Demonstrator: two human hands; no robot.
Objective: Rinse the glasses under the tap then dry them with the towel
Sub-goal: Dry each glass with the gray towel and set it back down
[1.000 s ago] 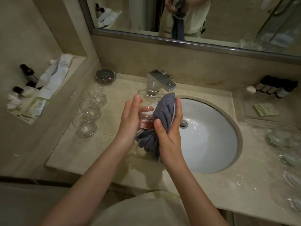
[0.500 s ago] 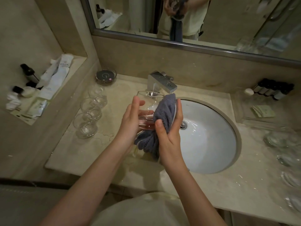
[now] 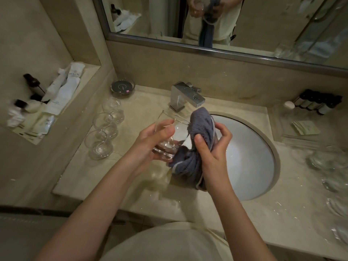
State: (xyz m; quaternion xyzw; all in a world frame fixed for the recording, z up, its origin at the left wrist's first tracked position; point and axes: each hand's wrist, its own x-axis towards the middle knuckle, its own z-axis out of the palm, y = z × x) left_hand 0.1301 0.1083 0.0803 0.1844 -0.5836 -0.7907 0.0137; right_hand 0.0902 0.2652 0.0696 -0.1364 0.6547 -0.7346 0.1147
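Observation:
My left hand (image 3: pixel 152 142) grips a clear glass (image 3: pixel 174 136) from its left side, holding it tilted above the counter's edge by the sink. My right hand (image 3: pixel 212 147) holds a grey towel (image 3: pixel 199 129) bunched against the glass's right side, thumb on the cloth and fingers curled behind it. The towel's tail hangs down past my right wrist. The square chrome tap (image 3: pixel 186 96) stands just behind the glass; no water is seen running. Three clear glasses (image 3: pixel 102 136) stand in a row on the counter to the left. Several more glasses (image 3: pixel 331 166) sit blurred at the right edge.
The white sink bowl (image 3: pixel 250 157) lies right of my hands in the beige marble counter (image 3: pixel 120 185). A dark round dish (image 3: pixel 122 87) sits at the back left. Toiletries fill a wall niche (image 3: pixel 43 108) on the left, dark small bottles (image 3: pixel 318 102) stand at the back right.
My right hand has shifted the towel slightly off the glass's side and its fingers have curled more. The glass has tilted, and more of its body now shows.

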